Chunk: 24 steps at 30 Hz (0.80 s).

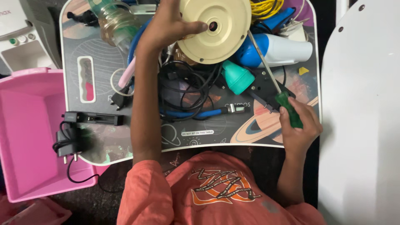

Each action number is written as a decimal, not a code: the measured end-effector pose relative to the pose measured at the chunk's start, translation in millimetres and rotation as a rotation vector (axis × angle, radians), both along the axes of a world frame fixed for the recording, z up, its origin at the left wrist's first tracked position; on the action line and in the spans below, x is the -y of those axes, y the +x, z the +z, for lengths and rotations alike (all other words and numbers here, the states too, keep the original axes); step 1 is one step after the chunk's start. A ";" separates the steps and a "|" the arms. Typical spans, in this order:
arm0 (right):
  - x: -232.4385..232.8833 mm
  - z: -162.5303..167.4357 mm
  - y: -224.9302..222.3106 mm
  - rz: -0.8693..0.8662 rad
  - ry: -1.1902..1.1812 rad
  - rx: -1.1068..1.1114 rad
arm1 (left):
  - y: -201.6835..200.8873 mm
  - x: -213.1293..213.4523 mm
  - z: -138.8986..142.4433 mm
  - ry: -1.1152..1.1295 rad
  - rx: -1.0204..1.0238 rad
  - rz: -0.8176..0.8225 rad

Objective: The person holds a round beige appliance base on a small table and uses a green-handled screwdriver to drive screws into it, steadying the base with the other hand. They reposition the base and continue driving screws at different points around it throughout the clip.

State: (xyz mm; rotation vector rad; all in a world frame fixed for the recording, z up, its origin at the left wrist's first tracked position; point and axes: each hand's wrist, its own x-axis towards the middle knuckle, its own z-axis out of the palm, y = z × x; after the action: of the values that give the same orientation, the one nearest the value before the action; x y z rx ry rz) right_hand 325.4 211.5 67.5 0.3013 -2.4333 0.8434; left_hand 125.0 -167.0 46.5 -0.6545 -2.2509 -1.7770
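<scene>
My left hand (166, 25) grips a round cream plastic disc (221, 35) at the far middle of the small lap table (100, 141), thumb near its centre hole. My right hand (301, 127) holds a screwdriver with a green handle (290, 109); its metal shaft runs up and left to the disc's right rim. Under the disc lie a teal cone-shaped part (236, 77), a tangle of black cables (185, 85) and a blue-and-white hair dryer (277, 50).
A pink plastic bin (25, 133) stands left of the table. A black charger cradle (93, 118) and a black plug adapter (66, 141) lie at the table's left edge. Yellow wire (264, 7) sits far right. A white panel (362, 125) fills the right side.
</scene>
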 end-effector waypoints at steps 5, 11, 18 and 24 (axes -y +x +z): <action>2.9 -5.8 4.6 0.007 -0.025 0.036 | -7.3 -0.2 -14.3 0.076 0.005 -0.069; 6.6 4.2 8.3 0.027 0.114 0.033 | -1.6 0.4 -5.9 0.006 0.117 0.004; 23.7 79.6 11.0 0.092 0.634 0.019 | -3.1 4.3 -14.2 -0.052 0.328 0.076; 62.5 143.2 9.5 0.139 0.967 -0.001 | -4.5 22.6 -58.3 -0.050 0.313 0.144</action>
State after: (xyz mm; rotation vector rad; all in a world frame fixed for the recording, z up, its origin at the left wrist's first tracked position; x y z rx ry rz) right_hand 334.8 149.0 210.7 0.8109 -2.6631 -0.3560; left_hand 120.5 -189.6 -11.9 -0.2251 -2.4736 -1.8656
